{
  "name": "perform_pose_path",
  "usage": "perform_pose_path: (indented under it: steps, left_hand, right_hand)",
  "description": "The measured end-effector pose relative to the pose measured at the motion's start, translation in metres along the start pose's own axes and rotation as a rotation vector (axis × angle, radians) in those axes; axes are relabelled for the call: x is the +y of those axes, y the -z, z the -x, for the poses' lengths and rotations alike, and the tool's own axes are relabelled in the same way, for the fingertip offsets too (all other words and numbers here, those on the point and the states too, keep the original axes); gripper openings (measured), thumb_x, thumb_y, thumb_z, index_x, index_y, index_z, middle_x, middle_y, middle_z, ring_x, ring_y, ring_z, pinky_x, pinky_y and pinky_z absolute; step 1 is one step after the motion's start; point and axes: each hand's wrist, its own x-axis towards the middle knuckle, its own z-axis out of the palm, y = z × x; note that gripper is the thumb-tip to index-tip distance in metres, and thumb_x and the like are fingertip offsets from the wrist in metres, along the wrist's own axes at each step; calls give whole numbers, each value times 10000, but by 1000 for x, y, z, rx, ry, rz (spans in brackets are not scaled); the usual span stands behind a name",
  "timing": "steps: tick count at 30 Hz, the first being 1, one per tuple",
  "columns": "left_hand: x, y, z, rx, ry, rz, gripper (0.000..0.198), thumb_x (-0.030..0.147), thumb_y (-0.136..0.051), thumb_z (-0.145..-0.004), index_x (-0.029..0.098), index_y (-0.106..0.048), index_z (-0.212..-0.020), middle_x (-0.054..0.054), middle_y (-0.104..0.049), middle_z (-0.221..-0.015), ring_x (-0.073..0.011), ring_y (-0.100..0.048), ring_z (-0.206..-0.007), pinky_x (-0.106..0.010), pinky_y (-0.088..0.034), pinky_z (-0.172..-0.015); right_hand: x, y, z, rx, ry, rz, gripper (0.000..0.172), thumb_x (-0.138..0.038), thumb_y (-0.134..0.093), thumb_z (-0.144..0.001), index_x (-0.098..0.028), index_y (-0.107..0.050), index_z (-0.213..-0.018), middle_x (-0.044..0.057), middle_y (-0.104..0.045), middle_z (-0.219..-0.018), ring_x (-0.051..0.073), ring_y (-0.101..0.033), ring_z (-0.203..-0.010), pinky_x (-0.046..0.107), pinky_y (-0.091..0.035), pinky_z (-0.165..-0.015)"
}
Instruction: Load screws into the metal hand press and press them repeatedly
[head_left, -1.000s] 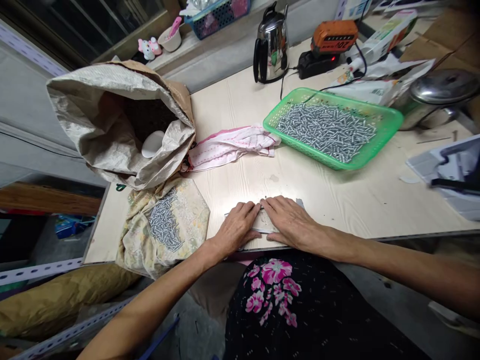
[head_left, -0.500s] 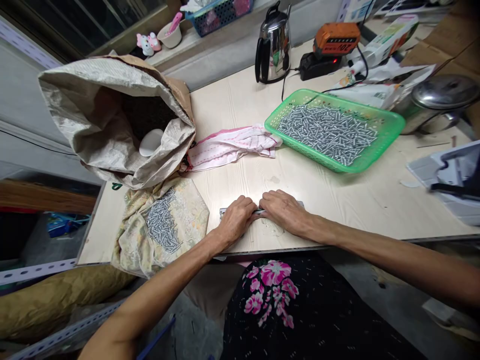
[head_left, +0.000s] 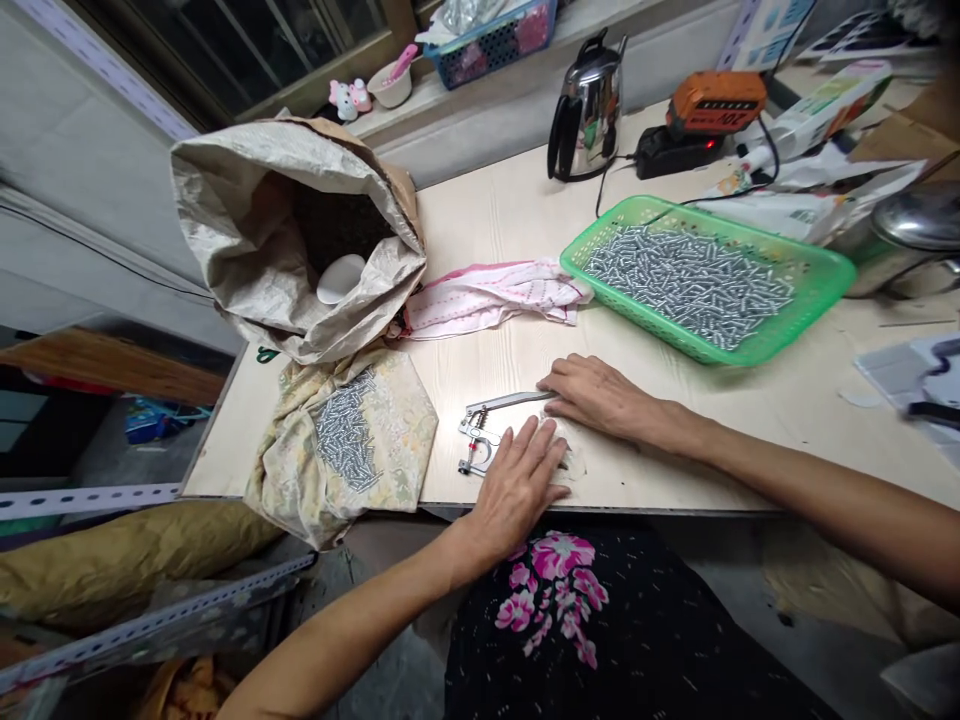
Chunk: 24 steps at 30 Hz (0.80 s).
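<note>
Silver snap-fastener pliers [head_left: 480, 420] lie on the table with the handles spread; a coil spring and a small red part show near the jaws. My right hand [head_left: 596, 395] has its fingers bent over the end of the upper handle. Flat over the lower part of the tool rests my left hand [head_left: 521, 480], fingers stretched out and slightly apart; it hides the lower handle. To the left, small silver metal pieces [head_left: 346, 435] are piled on a flowered cloth [head_left: 409, 410]. More such pieces [head_left: 690, 285] fill a green plastic basket [head_left: 810, 320].
A large open sack [head_left: 217, 200] with a white scoop-like piece [head_left: 341, 280] inside stands at the left. A pink-striped towel [head_left: 495, 295] lies behind my hands. Farther back are a metal kettle [head_left: 592, 110] and an orange battery [head_left: 716, 100] on its black charger [head_left: 675, 150].
The pliers, earlier largely covered by both closed hands, now show with handles spread. My left hand has opened and come down nearer the table edge. The view has shifted left.
</note>
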Motion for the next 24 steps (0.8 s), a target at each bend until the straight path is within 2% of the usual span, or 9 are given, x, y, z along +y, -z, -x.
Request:
perform_pose_path:
  steps: [4,8,10,12,16,19,21,22,24]
  left_hand:
    - [8,-6,1,-36,24,61,533,442,-451,-958,166,-393,-1411,-162,-435,-1476,-299,-294,-1431,-561,-265,-1152]
    - [7,-5,3,-17,20,113,590,518,-459,-935,181,-397,-1414,-155,-443,-1472,-295,-273,-1441,-565,-230,-1164]
    - [6,-6,2,-4,22,125,611,535,-469,-924,172,-401,-1410,-161,-440,-1472,-305,-255,-1447,-576,-219,-1163]
    - [6,-7,2,7,18,130,617,533,-476,-922,150,-409,-1401,-174,-444,-1463,-320,-275,-1436,-579,-226,-1158]
    - [13,-5,6,57,-6,137,575,519,-489,-923,117,-477,-1334,-177,-581,-1303,-302,-495,-1275,-479,-404,-1074]
    - [20,5,22,144,-136,107,423,429,-513,-940,109,-557,-1214,-130,-659,-1152,-228,-595,-1110,-356,-482,-991]
    - [12,16,39,248,-214,46,259,326,-533,-944,125,-609,-1089,-88,-692,-1010,-182,-620,-986,-312,-503,-935]
    - [3,23,48,310,-203,-6,179,275,-537,-941,140,-627,-1018,-68,-692,-925,-167,-620,-910,-306,-514,-889]
    - [-28,39,66,419,-38,-151,123,202,-527,-935,162,-643,-919,-47,-665,-806,-157,-589,-787,-305,-516,-773]
  right_hand:
    - [8,-2,-19,12,65,50,167,-269,-514,-938,-165,-605,-844,80,-611,-886,207,-493,-845,319,-311,-738]
    - [14,8,-34,25,54,29,176,-297,-535,-932,-171,-612,-836,67,-611,-865,208,-490,-849,325,-298,-747]
    - [-2,13,-41,62,97,31,146,-292,-545,-929,-174,-631,-940,77,-610,-936,210,-483,-877,325,-291,-744]
    - [-30,15,-49,56,221,43,144,-284,-570,-917,-201,-642,-1010,77,-599,-1005,212,-467,-911,324,-277,-731]
    - [-83,-1,-69,-111,523,99,61,-234,-643,-863,-237,-677,-812,48,-588,-955,224,-432,-935,336,-247,-692]
    - [-98,-17,-78,-132,612,138,117,-196,-641,-849,-212,-657,-735,56,-579,-903,219,-426,-906,349,-254,-698]
    - [-99,-26,-81,-118,646,150,122,-189,-627,-854,-200,-645,-734,58,-578,-882,215,-433,-896,354,-271,-715]
    - [-97,-30,-83,-115,663,145,118,-191,-624,-854,-197,-638,-737,58,-580,-878,215,-440,-898,355,-281,-721]
    - [-95,-36,-86,-116,679,108,104,-188,-613,-853,-192,-622,-749,60,-587,-875,214,-456,-900,352,-303,-726]
